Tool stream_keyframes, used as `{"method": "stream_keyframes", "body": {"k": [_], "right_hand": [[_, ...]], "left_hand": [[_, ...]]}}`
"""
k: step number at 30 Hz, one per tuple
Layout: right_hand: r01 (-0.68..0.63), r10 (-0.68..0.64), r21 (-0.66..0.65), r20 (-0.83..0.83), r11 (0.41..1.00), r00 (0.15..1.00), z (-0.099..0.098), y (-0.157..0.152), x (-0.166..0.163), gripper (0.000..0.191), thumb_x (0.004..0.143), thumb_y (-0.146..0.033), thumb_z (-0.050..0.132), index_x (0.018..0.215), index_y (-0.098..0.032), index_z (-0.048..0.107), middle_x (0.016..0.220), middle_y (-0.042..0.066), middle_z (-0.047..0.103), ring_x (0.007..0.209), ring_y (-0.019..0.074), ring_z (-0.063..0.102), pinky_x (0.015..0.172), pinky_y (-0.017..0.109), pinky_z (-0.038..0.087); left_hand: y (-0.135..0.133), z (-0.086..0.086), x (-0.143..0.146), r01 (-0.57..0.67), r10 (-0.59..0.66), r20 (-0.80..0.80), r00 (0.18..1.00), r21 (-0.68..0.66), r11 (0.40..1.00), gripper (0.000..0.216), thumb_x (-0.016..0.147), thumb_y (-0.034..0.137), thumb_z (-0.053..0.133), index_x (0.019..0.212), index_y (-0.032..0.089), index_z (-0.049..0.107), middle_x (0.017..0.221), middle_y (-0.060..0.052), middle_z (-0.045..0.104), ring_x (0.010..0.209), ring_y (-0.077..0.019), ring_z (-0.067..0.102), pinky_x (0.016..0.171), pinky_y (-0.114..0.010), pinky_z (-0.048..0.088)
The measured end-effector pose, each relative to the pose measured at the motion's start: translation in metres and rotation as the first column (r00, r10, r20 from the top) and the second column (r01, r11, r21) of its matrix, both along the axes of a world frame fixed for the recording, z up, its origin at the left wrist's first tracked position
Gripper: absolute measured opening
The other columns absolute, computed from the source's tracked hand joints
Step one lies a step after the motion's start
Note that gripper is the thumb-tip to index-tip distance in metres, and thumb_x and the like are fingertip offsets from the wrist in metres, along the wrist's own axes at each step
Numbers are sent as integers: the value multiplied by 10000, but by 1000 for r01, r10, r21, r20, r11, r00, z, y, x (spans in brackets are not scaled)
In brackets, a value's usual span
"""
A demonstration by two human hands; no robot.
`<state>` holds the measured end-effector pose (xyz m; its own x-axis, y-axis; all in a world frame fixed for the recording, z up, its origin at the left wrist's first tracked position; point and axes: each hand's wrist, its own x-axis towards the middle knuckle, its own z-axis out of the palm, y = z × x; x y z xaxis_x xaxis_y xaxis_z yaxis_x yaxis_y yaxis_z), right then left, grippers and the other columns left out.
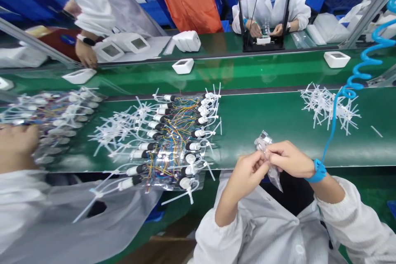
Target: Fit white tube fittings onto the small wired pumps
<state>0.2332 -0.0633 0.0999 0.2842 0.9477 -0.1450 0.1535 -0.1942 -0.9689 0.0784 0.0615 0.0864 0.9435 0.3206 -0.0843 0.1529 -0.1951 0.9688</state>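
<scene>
- The fingers of the person's left hand [247, 174] are pinched on a small clear bag [274, 176], on its left side.
- The fingers of the right hand [288, 159] are bent and pinch the same bag from the right, so the two hands nearly touch.
- The bag is right at the near edge of the green desk [241, 115]. Its top shows over the desk, and its low end points down past the edge. What is inside is too small to tell.
- A blue band [317, 170] goes around the right wrist. A curly blue cord [355, 77] runs from it up to the top right corner, so that side has a line across it.
- To the left, a wide stretch of green lies between the hands and a long row of wire bunches [173, 132]. The nearest bunches stick out over the near edge.
- A heap of white strips [122, 126] is just left of the wires.
- Another white heap [331, 106] sits near the far edge, on the right, with green room between it and the hands.
- One loose strip [376, 131] lies apart, farther right.
- At far left, another person's hand [18, 144] is beside more parts [64, 121].
</scene>
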Motion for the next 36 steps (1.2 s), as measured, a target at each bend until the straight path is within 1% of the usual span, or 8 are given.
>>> {"method": "stream_keyframes", "body": {"k": [5, 14, 19, 23, 27, 31, 33, 36], "right_hand": [[29, -28, 23, -20, 999, 999, -2, 5, -2, 204, 823, -254, 536, 629, -237, 473, 572, -41, 504, 549, 130, 453, 539, 250, 331], [100, -86, 63, -194, 993, 977, -7, 8, -9, 172, 747, -242, 549, 576, -232, 531, 537, -33, 513, 523, 125, 424, 531, 249, 347], [318, -293, 36, -301, 947, 907, -13, 0, 0, 217, 801, -308, 561, 595, -238, 556, 511, -32, 512, 452, 119, 375, 462, 258, 284], [342, -326, 15, -266, 940, 907, -6, -10, 12, 271, 823, -342, 601, 581, -243, 528, 504, -32, 512, 438, 113, 385, 448, 256, 279], [338, -330, 20, -168, 941, 929, 5, -19, 23, 243, 800, -296, 598, 572, -238, 535, 508, -31, 520, 436, 109, 394, 441, 252, 270], [308, -304, 19, -107, 951, 947, 13, -19, 28, 204, 779, -252, 571, 580, -237, 527, 512, -34, 520, 450, 109, 412, 453, 246, 285], [280, -277, 10, -109, 960, 955, 16, -14, 28, 186, 773, -258, 560, 593, -241, 516, 522, -35, 528, 456, 109, 421, 455, 242, 299], [229, -226, 18, -100, 973, 969, 21, -3, 25, 162, 766, -264, 547, 610, -244, 505, 544, -35, 543, 484, 113, 448, 474, 237, 330]], "left_hand": [[4, -6, 0, 24, -22, 31, 999, -77, 997, 441, 1079, 446, 563, 706, 213, 539, 622, 10, 607, 597, -145, 556, 627, -261, 400], [-5, -44, 10, -57, 122, 160, 980, -363, 930, 664, 949, 745, 667, 599, 224, 450, 601, 28, 417, 609, -146, 390, 623, -294, 352], [-7, -50, 15, -132, 247, 183, 951, -482, 866, 718, 896, 781, 690, 555, 242, 361, 567, 22, 359, 650, -177, 407, 657, -319, 365], [-2, -40, 12, -162, 251, 203, 946, -375, 913, 637, 976, 691, 660, 592, 227, 454, 635, -11, 529, 665, -183, 489, 684, -328, 399], [9, -24, 1, -285, 306, 202, 930, -129, 950, 453, 1046, 477, 610, 684, 206, 634, 699, -30, 653, 670, -182, 558, 685, -314, 416], [17, -14, -7, -360, 342, 164, 925, 94, 928, 373, 1024, 318, 599, 666, 213, 611, 622, 9, 573, 604, -162, 529, 630, -291, 396], [15, -7, -10, -426, 392, 197, 899, 180, 887, 277, 1023, 265, 601, 753, 221, 646, 680, 9, 618, 641, -169, 579, 656, -289, 443], [7, 8, -14, -486, 363, 386, 848, 293, 823, 107, 1010, 210, 656, 1072, 247, 736, 1013, -58, 780, 980, -251, 737, 932, -369, 565]]}}
